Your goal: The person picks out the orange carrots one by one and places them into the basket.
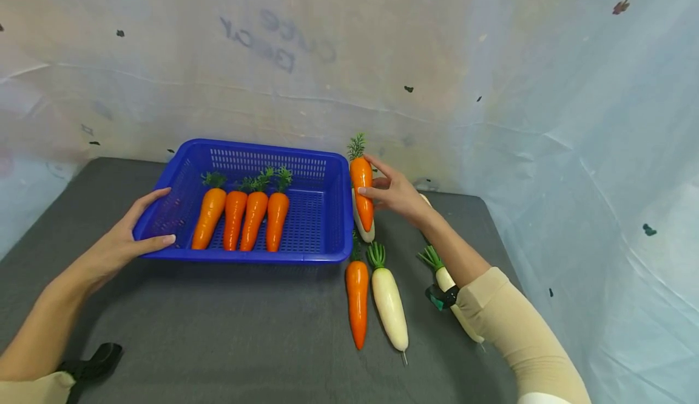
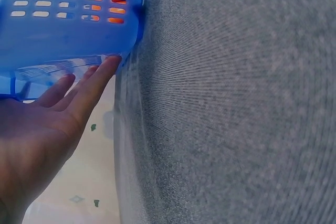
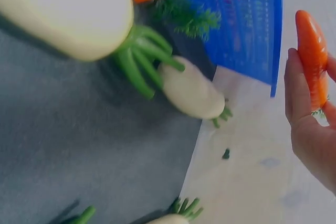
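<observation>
My left hand (image 1: 117, 240) grips the left end of a blue plastic basket (image 1: 306, 258), thumb over the rim. From the left wrist view, that hand's fingers (image 2: 94, 85) lie along the basket's outer wall (image 2: 63, 43). Several carrots with green tops lie side by side inside, one of them the leftmost carrot (image 1: 209, 219). Just past the basket's right rim, my right hand (image 1: 401, 198) holds another carrot (image 1: 361, 176) between thumb and fingers, its leafy top pointing up and away. In the right wrist view this carrot (image 3: 310, 35) stands clear of the table.
On the dark grey table, a loose carrot (image 1: 357, 301) lies beside a white radish (image 1: 390, 310) right of the basket. Another radish (image 1: 368, 234) lies behind the held carrot, and a further radish (image 1: 466, 325) is partly hidden by my right forearm. A pale sheet hangs behind.
</observation>
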`<action>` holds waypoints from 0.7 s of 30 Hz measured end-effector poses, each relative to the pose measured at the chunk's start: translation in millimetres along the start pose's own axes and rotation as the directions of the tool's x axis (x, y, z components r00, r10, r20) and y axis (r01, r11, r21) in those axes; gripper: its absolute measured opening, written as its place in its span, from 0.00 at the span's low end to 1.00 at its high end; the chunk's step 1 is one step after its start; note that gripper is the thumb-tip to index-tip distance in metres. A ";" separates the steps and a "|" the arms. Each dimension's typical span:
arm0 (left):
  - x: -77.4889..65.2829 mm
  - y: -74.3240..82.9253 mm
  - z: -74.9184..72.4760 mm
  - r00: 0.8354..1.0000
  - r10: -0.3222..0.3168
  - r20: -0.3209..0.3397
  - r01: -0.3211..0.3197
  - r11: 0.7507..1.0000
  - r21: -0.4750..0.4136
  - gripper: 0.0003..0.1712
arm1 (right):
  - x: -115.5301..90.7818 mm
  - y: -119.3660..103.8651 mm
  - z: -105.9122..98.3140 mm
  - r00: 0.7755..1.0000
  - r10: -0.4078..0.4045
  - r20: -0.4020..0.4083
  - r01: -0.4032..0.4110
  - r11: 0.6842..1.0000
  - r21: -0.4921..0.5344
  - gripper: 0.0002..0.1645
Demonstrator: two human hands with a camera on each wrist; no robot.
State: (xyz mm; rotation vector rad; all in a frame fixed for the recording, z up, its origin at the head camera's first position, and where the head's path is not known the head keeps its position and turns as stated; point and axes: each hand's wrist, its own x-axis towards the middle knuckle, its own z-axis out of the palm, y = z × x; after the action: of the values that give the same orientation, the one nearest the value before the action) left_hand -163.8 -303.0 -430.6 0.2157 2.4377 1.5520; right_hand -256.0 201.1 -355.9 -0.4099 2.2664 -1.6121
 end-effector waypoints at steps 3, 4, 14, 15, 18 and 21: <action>0.5 -1.1 -0.5 1.000 0.000 -0.002 0.000 1.000 0.011 0.50 | 2.2 -4.5 8.7 1.000 -0.002 0.011 0.002 1.000 0.026 0.46; 0.1 -1.6 -0.8 1.000 0.002 -0.002 -0.002 1.000 0.014 0.50 | 3.0 -6.4 11.5 1.000 -0.002 0.020 0.002 0.999 0.035 0.46; -1.5 -2.4 -1.9 1.000 0.007 -0.004 -0.007 1.000 0.012 0.49 | 15.0 -19.0 36.4 0.996 0.031 0.081 -0.033 0.999 0.025 0.46; -1.3 -1.9 -1.8 1.000 0.006 -0.003 -0.006 1.000 0.011 0.49 | 16.6 -19.5 38.6 0.996 0.033 0.083 -0.035 0.999 0.019 0.47; -0.6 -0.7 -1.7 1.000 0.001 0.001 -0.001 1.000 0.010 0.49 | 22.3 -21.4 45.5 0.994 0.035 0.100 -0.037 0.999 0.020 0.48; -0.3 -1.9 -2.3 1.000 -0.001 -0.001 0.001 1.000 0.013 0.49 | 28.0 -24.3 54.1 0.991 0.046 0.125 -0.049 0.998 0.025 0.49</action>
State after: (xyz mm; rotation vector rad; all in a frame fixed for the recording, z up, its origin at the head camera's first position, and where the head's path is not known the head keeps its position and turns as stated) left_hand -164.2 -305.9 -431.3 0.2158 2.4491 1.5366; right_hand -257.4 135.7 -352.3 -0.4338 2.1433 -1.5484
